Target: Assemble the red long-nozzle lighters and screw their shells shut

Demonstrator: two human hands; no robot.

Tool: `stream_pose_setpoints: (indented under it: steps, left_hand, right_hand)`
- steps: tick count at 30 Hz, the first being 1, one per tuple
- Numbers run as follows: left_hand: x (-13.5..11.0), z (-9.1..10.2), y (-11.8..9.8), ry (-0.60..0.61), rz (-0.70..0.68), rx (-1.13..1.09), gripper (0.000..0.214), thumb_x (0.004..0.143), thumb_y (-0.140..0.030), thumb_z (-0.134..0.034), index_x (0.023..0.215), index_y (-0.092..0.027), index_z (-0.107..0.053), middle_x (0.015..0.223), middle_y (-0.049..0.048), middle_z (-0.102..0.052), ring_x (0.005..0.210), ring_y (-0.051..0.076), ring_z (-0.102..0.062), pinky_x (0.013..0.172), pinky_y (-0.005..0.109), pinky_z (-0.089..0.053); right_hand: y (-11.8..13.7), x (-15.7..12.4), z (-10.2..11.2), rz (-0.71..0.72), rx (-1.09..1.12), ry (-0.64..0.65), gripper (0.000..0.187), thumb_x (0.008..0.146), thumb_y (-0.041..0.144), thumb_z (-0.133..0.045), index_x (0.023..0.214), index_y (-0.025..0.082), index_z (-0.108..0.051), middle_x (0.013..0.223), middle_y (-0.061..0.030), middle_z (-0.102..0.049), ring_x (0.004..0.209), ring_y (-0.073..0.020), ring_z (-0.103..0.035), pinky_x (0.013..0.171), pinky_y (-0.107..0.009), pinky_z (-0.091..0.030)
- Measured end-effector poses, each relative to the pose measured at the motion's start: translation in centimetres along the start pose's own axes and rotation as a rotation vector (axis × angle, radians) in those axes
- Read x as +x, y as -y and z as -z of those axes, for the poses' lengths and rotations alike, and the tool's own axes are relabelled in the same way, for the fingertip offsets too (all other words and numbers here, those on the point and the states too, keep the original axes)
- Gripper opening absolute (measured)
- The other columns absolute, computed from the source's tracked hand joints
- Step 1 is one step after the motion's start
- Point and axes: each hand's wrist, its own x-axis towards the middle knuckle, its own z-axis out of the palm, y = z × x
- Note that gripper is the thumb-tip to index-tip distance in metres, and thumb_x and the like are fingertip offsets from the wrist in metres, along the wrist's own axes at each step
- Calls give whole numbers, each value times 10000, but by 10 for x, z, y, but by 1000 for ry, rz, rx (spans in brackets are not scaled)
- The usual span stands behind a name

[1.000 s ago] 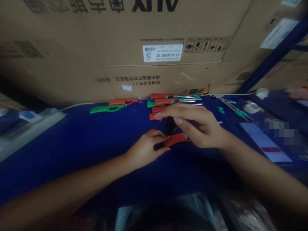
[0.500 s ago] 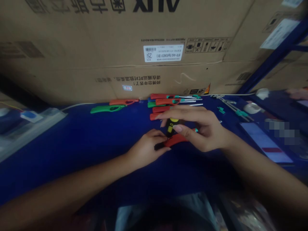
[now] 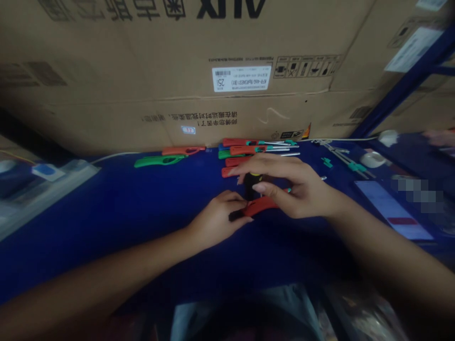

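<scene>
My left hand (image 3: 221, 217) pinches the dark end of a red long-nosed lighter (image 3: 261, 205) just over the blue table. My right hand (image 3: 296, 187) is closed around the black and yellow handle of a short screwdriver (image 3: 251, 182), its fingers over the top. The screwdriver stands roughly upright above the lighter's body; its tip is hard to make out. Behind my right hand lie several red lighters (image 3: 245, 150) with metal tubes, and a green one (image 3: 227, 154) among them. My right hand partly covers the nearest of these.
Left of the pile lie an orange lighter shell (image 3: 176, 150) and a green one (image 3: 158, 161). To the right are metal rods with teal ends (image 3: 341, 154), a roll of white tape (image 3: 372, 159) and a phone (image 3: 391, 208). A big cardboard box (image 3: 142, 71) stands behind.
The screwdriver handle has turned within my right hand's fingers, so its yellow markings show differently. My left hand and the red lighter have stayed almost in place.
</scene>
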Motion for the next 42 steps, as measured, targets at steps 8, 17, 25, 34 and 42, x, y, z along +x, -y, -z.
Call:
stream_pose_setpoints:
  steps: [8,17,25,34,42]
  left_hand:
    - [0,0,0,0,18,-1,258,838,-267,-774,1084,-193,-748,1032,71,-736,951,226,-684,884,385,-580]
    - [0,-2,2,-13,7,7,276,823,-274,-789,1070,-156,-751,1000,81,-725,940,225,-682,891,391,-582]
    - [0,-1,0,-17,7,-9,293,825,-260,-788,1099,-167,-748,986,69,-721,917,212,-671,865,373,-575]
    - [0,0,-1,3,32,-6,273,822,-266,-788,1075,-168,-757,1007,82,-733,935,233,-683,870,391,-578]
    - [-1,-2,2,-19,44,-26,260,830,-291,-781,1054,-161,-759,1002,91,-730,948,231,-691,879,393,-587]
  right_hand:
    - [-4,-1,-4,12,-167,-145,275,922,240,-672,1190,185,-695,1145,-88,-734,1059,-193,-675,964,-333,-532]
    - [-4,0,-11,56,-56,-284,88,870,167,-723,955,158,-746,895,-62,-760,828,-158,-705,815,-292,-574]
    - [-4,-3,-5,13,-25,-86,332,995,135,-461,1272,142,-646,1158,-117,-716,1144,-205,-654,1010,-364,-513]
    - [-4,-4,-10,-30,-26,-168,253,880,215,-723,1122,144,-701,1016,-74,-752,868,-156,-711,816,-250,-565]
    - [2,-3,0,-78,7,68,459,1010,169,-434,1469,156,-452,1243,-109,-684,1163,-181,-646,1019,-324,-502]
